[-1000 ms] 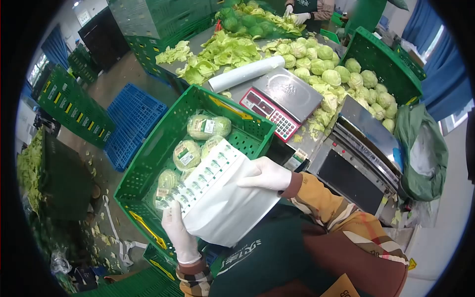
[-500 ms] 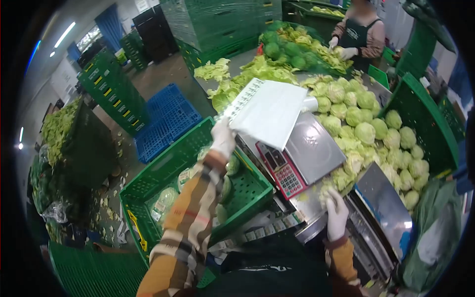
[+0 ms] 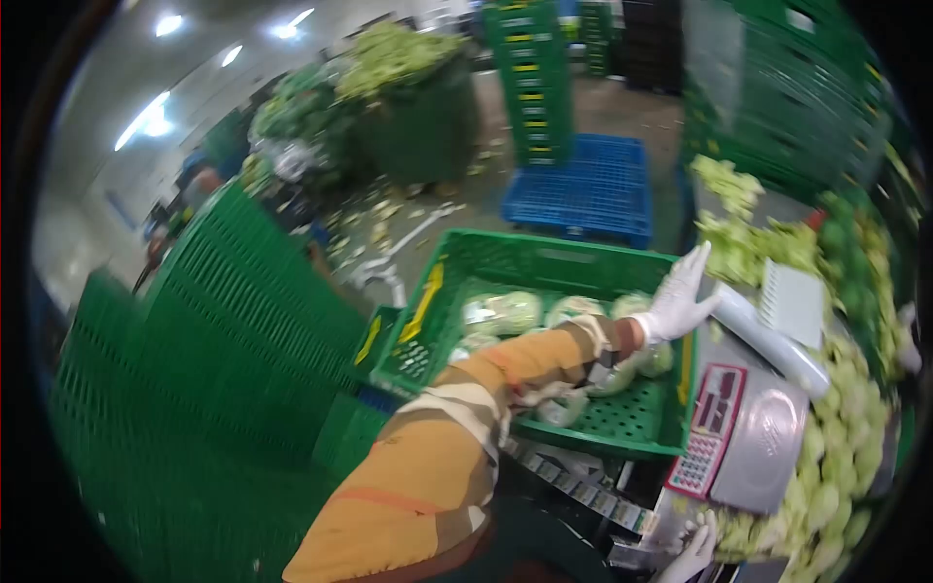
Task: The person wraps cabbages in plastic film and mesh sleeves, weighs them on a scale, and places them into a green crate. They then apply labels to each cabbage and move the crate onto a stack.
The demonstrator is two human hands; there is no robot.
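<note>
My left hand [image 3: 678,296], in a white glove, is open with its fingers spread and holds nothing. It hovers over the right rim of a green crate [image 3: 544,255] that holds several wrapped lettuces [image 3: 505,311]. Just right of the hand lies a white roll of film [image 3: 773,342], and beyond it a white sheet of labels [image 3: 792,303] rests on the table. Only part of my right hand [image 3: 692,554], also gloved, shows at the bottom edge, below a red-and-steel scale [image 3: 753,437]; its grip is hidden.
Loose lettuces [image 3: 836,476] are piled to the right of the scale, with leaf trimmings [image 3: 739,243] behind. A blue pallet [image 3: 583,189] lies on the floor beyond the crate. Stacked green crates [image 3: 214,330] fill the left. A bin heaped with leaves [image 3: 398,87] stands far back.
The view has swung left. My left hand has let go of the label sheet, which now lies on the table, and has drawn back over the crate's rim.
</note>
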